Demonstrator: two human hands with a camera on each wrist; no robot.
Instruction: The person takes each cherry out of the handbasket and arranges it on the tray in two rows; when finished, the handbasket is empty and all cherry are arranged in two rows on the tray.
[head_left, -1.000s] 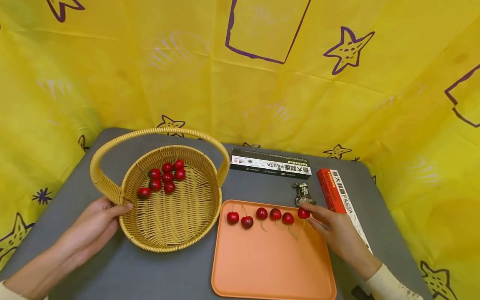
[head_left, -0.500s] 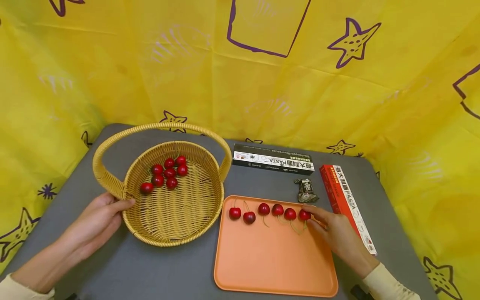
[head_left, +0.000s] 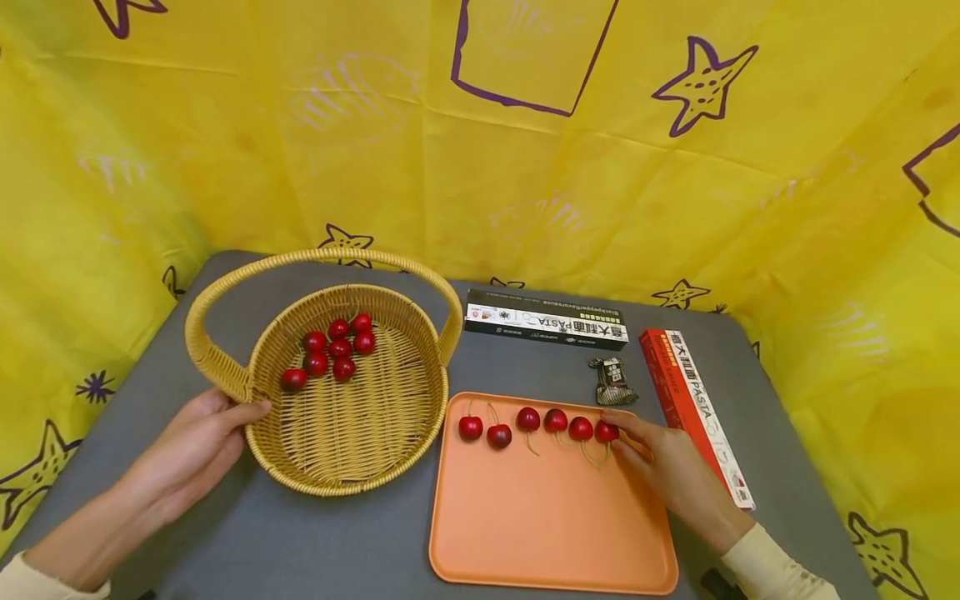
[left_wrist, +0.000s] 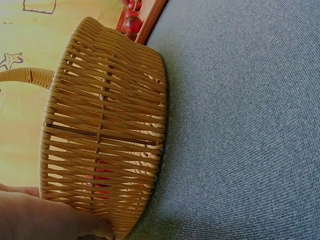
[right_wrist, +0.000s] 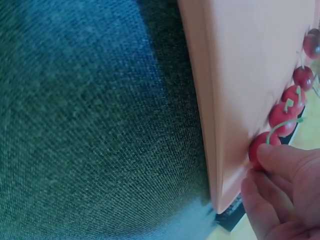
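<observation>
My left hand (head_left: 197,442) grips the left rim of a round yellow woven basket (head_left: 352,487), thumb over the edge, near the foot of its tall handle. Several red cherries (head_left: 339,348) lie grouped at the upper left of the basket floor. On the right, an orange tray (head_left: 551,525) carries a row of cherries with green stems along its far edge. My right hand (head_left: 678,475) pinches the rightmost cherry (head_left: 607,431) between thumb and fingers, low at the tray's surface. In the right wrist view this held cherry (right_wrist: 260,147) shows its curved stem, with other cherries (right_wrist: 284,117) beyond.
Behind the tray lies a black and white pasta box (head_left: 546,319). A red and white pasta box (head_left: 697,417) lies slanted at the right. A small dark wrapped packet (head_left: 613,383) sits between them. Yellow patterned cloth (head_left: 450,183) walls in the grey table (head_left: 300,554).
The pinched cherry has shifted slightly left, closer to its neighbour in the row. My left hand keeps its hold on the basket. The head view has tilted a little.
</observation>
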